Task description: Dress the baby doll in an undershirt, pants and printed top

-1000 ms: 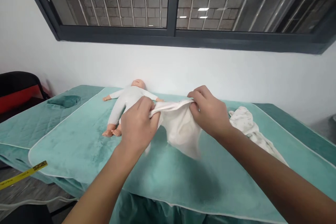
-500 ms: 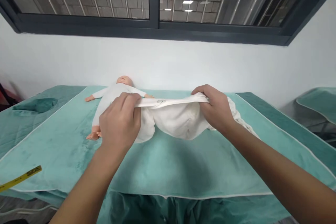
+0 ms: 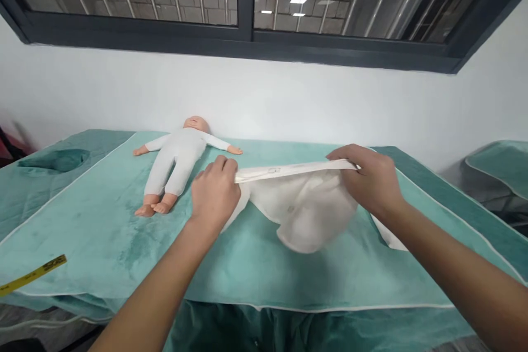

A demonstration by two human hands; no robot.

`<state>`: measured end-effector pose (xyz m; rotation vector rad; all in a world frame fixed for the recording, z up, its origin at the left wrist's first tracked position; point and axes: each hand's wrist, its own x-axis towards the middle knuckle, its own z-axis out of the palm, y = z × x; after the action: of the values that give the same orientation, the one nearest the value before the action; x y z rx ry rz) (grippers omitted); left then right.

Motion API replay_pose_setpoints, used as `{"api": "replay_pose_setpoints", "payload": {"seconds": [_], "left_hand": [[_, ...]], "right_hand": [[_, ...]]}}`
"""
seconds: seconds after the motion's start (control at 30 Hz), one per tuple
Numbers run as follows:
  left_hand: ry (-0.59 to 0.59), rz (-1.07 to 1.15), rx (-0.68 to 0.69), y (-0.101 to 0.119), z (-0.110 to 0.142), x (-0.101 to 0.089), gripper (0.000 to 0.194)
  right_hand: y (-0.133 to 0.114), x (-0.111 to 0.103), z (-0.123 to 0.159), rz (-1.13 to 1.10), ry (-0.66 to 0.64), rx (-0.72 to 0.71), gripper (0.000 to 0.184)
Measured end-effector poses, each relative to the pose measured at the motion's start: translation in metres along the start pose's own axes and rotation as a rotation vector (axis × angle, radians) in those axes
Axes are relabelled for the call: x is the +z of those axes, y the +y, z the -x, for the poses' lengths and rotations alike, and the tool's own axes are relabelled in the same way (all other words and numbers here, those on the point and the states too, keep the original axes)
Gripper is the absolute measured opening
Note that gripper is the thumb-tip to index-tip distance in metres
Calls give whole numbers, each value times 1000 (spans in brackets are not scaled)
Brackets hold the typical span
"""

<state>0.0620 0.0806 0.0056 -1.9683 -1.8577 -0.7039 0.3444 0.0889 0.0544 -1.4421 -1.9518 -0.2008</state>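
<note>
A white baby garment (image 3: 313, 214) with small snap buttons hangs between my hands above the bed, its top edge pulled straight. My left hand (image 3: 216, 190) is closed on one end of that edge. At the other end my right hand (image 3: 369, 179) pinches the cloth between thumb and fingers. The lower part of the garment droops in folds, and a piece of white cloth shows beyond my right forearm. Left of my hands, a baby doll (image 3: 179, 148) in a white bodysuit lies on its back with arms spread and bare feet towards me.
Green plush covers with white piping (image 3: 103, 242) spread over the bed. A yellow strip with black print (image 3: 33, 276) lies at the left front edge. A dark green pillow (image 3: 55, 159) is at the far left. Behind stand a white wall and a dark-framed window (image 3: 247, 47).
Both hands have moved to the right and slightly down with the garment. Its loose part has swung lower, and the doll's legs now show fully.
</note>
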Motion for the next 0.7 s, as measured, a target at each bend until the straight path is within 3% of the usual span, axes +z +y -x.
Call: {"api": "replay_pose_setpoints", "payload": {"seconds": [0.2, 0.3, 0.37, 0.5, 0.57, 0.63, 0.7], "left_hand": [[-110, 100, -120, -21, -3, -28, 24], [-125, 167, -170, -29, -10, -39, 23], [-176, 202, -192, -36, -20, -36, 24], [-347, 210, -287, -44, -35, 1, 31], [-289, 191, -289, -39, -29, 30, 42], [-167, 187, -154, -28, -13, 59, 48], [-188, 266, 36, -12, 8, 85, 46]], "right_hand": [[24, -6, 8, -35, -103, 170, 30], [26, -10, -4, -53, -142, 208, 23], [29, -4, -21, -54, -266, 208, 19], [37, 42, -52, 113, -591, 101, 23], [32, 74, -51, 226, -600, 125, 30], [18, 106, -35, 244, -565, 105, 37], [0, 134, -9, 219, -552, 25, 38]]}}
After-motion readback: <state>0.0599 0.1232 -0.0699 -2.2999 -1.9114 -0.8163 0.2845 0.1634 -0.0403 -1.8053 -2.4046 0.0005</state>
